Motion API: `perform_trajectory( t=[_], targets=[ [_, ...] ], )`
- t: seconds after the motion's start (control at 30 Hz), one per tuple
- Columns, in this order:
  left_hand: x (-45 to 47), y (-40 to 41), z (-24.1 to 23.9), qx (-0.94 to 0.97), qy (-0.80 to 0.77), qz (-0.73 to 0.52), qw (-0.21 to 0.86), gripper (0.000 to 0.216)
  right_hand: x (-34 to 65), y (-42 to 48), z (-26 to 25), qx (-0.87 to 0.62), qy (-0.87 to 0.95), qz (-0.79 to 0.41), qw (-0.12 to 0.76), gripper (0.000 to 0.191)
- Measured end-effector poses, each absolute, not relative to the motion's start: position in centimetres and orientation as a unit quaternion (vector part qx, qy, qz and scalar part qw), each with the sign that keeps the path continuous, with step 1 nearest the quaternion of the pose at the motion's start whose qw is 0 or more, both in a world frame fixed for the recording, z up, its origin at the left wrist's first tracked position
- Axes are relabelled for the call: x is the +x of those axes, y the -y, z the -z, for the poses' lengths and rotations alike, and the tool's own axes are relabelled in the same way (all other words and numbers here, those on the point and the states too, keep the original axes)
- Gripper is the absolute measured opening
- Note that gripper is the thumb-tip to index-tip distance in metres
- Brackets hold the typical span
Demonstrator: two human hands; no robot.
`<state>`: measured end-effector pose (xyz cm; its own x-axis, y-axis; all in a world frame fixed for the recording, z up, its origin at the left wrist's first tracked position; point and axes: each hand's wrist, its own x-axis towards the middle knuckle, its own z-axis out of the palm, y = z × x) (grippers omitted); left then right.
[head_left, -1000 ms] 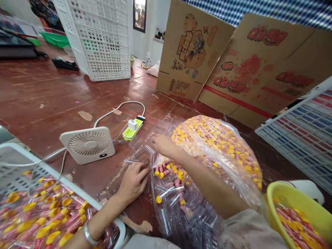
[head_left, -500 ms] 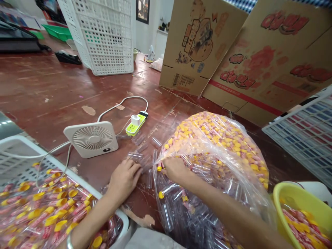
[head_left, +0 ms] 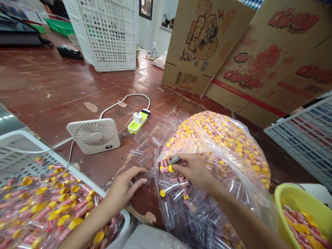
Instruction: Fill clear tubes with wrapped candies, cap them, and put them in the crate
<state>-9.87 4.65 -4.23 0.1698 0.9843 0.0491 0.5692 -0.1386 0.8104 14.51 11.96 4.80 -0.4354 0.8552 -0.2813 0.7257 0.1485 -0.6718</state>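
over the left side of the clear bag (head_left: 234, 166), the right hand (head_left: 195, 171) has thumb and forefinger at a yellow-capped red tube (head_left: 164, 169) and a greyish piece (head_left: 174, 159). further left, the left hand (head_left: 124, 185) curls, digits parted, beside clear tubes (head_left: 137, 152) on the bench (head_left: 64, 86); whether either hand pinches anything, i cannot tell.

Between the fan (head_left: 96, 135) and the bulging bag (head_left: 220, 131), there is room to pass over loose tubes (head_left: 137, 152). Farther back, standing cardboard (head_left: 259, 69) blocks the right side.
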Motion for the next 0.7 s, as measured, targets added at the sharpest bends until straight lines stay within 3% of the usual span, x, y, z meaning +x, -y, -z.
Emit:
perform_trajectory(
  t=[0.1, 0.3, 0.6, 0.7],
  targets=[
    [-9.1, -3.6, 2.7, 0.648, -0.537, -0.323, 0.433, 0.021, 14.4, -10.9, -4.2, -0.473, 0.640, -0.581, 0.170, 0.008],
    [-7.0, -2.7, 1.5, 0.609, -0.471, -0.331, 0.545, 0.025, 13.8, -9.8, -2.4, -0.489, 0.591, -0.630, 0.124, 0.020],
    [-6.1, -1.5, 3.0, 0.644, -0.494, -0.362, 0.458, 0.028, 12.6, -8.7, -0.1, -0.492, 0.577, -0.650, 0.050, 0.038],
    [-10.2, -0.3, 3.4, 0.683, -0.522, -0.295, 0.417, 0.027, 13.0, -10.1, -0.3, -0.482, 0.711, -0.511, -0.029, 0.029]
  ],
)
